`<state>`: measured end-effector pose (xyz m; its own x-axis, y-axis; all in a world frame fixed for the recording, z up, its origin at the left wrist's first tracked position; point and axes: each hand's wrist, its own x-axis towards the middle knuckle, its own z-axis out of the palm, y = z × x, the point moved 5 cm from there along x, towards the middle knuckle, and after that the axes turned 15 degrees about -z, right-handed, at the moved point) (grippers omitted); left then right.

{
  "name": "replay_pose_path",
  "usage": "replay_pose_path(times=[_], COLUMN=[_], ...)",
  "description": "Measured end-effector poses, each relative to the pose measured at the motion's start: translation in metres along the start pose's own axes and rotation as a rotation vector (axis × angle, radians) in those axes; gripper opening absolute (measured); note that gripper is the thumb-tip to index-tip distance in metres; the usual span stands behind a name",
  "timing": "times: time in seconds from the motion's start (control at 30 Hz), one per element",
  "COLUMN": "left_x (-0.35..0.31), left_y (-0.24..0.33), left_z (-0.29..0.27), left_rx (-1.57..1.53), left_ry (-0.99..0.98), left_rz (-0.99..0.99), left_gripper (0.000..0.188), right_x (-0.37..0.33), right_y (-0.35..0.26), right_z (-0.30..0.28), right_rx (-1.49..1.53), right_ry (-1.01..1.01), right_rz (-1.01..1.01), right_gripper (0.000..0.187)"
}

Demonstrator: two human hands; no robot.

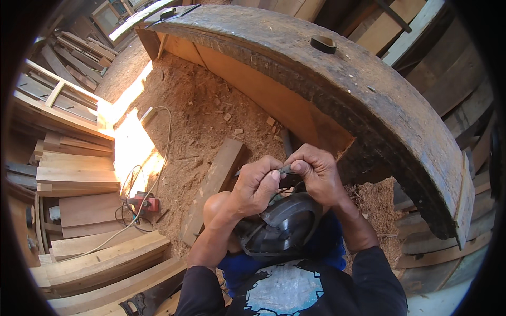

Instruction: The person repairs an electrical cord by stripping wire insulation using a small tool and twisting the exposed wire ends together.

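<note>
My left hand (258, 184) and my right hand (318, 174) meet in front of me, fingers pinched together on a small dark, narrow piece (286, 170). The fingers cover most of it, so its kind is not clear. Just below them, in my lap, rests a dark rounded machine (284, 224) with a disc-like face. Thin dark cord shows between it and my hands. A thick wooden beam (211, 189) slants across the floor beside my left knee.
A heavy, worn workbench (369, 79) spans the far side and right, with a black ring-shaped roll (323, 44) on top. A red corded power tool (145, 202) sits on the sawdust-covered floor, left. Stacked boards (79, 171) line the left; a handsaw (142, 304) lies below.
</note>
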<state>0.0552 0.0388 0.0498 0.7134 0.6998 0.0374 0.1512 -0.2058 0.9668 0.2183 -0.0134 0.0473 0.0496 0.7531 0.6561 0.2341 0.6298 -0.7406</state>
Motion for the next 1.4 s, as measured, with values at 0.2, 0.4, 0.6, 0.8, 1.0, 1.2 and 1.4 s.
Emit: replay_pose_path(times=[0.2, 0.4, 0.6, 0.8, 1.0, 1.2, 1.4], left_x=[0.0, -0.005, 0.003, 0.001, -0.009, -0.014, -0.018], left_y=[-0.021, -0.028, -0.023, -0.029, -0.011, -0.024, -0.032], left_z=[0.0, -0.003, -0.005, -0.012, -0.011, -0.009, -0.012], left_rx=[-0.33, -0.285, -0.368, -0.322, -0.22, -0.285, -0.377], left_ry=[0.025, 0.072, 0.046, -0.002, -0.08, -0.13, 0.088], left_rz=[-0.061, -0.04, -0.049, -0.108, -0.013, 0.07, -0.005], left_gripper=[0.02, 0.022, 0.022, 0.026, 0.021, 0.022, 0.02], right_x=[-0.009, 0.001, -0.004, 0.025, 0.041, 0.025, 0.018], right_y=[0.021, -0.012, -0.046, -0.045, 0.025, 0.07, 0.075], right_z=[0.018, -0.018, -0.02, -0.011, 0.009, 0.042, 0.043], right_rx=[0.339, 0.415, 0.922, 0.018, 0.197, 0.302, 0.124], right_ry=[-0.12, -0.125, 0.166, 0.147, 0.273, 0.015, -0.228], right_rz=[0.276, 0.395, 0.018, -0.047, 0.193, 0.489, 0.588], right_gripper=[0.032, 0.031, 0.064, 0.017, 0.03, 0.035, 0.035])
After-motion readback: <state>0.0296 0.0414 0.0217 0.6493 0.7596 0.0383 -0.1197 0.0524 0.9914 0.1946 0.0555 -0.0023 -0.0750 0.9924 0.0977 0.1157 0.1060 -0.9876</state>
